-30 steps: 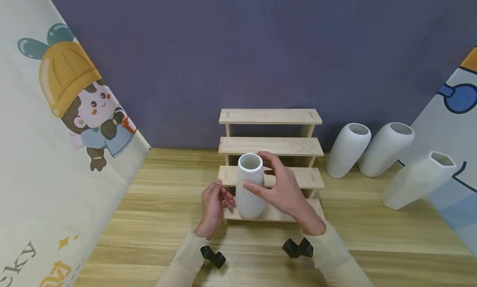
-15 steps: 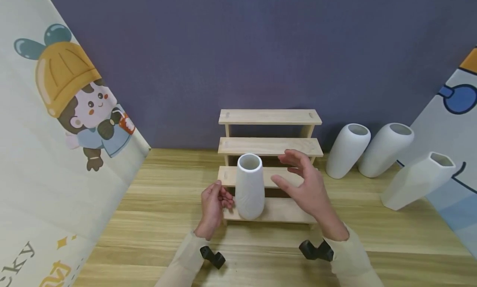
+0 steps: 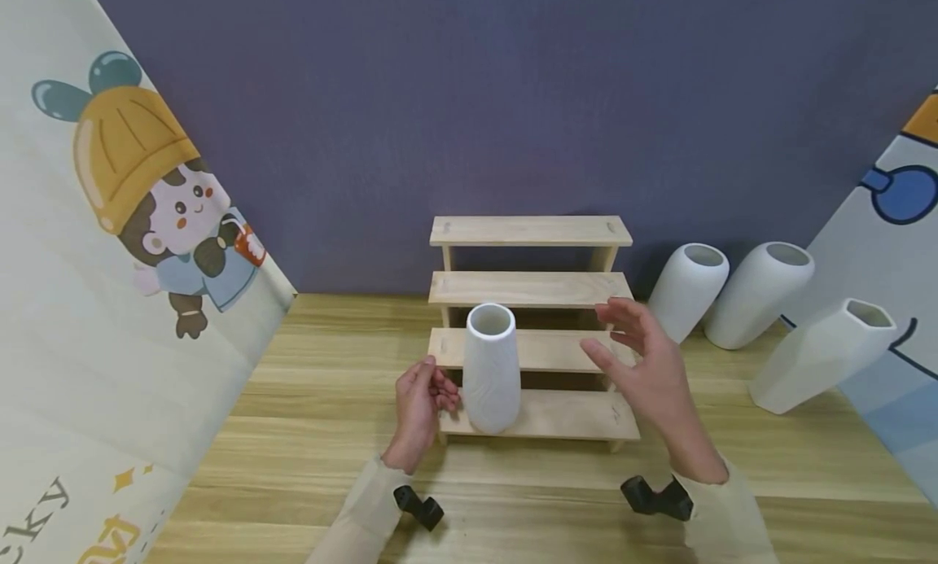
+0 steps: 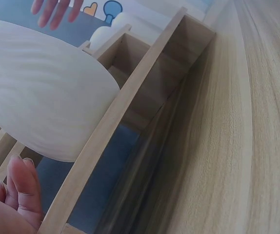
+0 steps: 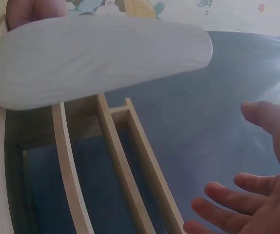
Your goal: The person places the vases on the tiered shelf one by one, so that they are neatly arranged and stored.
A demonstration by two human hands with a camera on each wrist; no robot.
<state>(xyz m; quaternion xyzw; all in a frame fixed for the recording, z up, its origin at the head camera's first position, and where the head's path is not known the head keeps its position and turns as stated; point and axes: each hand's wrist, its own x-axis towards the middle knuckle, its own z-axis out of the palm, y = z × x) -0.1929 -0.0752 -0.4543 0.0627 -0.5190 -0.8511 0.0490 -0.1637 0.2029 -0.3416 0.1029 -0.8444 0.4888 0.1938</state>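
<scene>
A white textured vase [image 3: 492, 373] stands upright on the lowest step of a pale wooden four-tier stand [image 3: 564, 415], toward its left end. Just left of the vase is my left hand [image 3: 421, 397], fingers loosely bent at the step's end, holding nothing; in the left wrist view its fingertips [image 4: 25, 183] show beside the vase's base. My right hand [image 3: 648, 365] is apart from the vase, over the right end of the stand, thumb and fingers spread with nothing between them. The right wrist view shows a gap between the vase [image 5: 101, 61] and that hand.
To the right of the stand, two rounded white vases [image 3: 687, 291] [image 3: 762, 295] stand near the dark back wall [image 3: 513, 100]. A faceted white vase [image 3: 821, 356] is nearer the right-hand wall panel. All sit on the wood-grain table [image 3: 315, 434].
My right hand has let go of the vase and moved off to the right. The vase stays standing on the lowest step, and my left hand has kept its place.
</scene>
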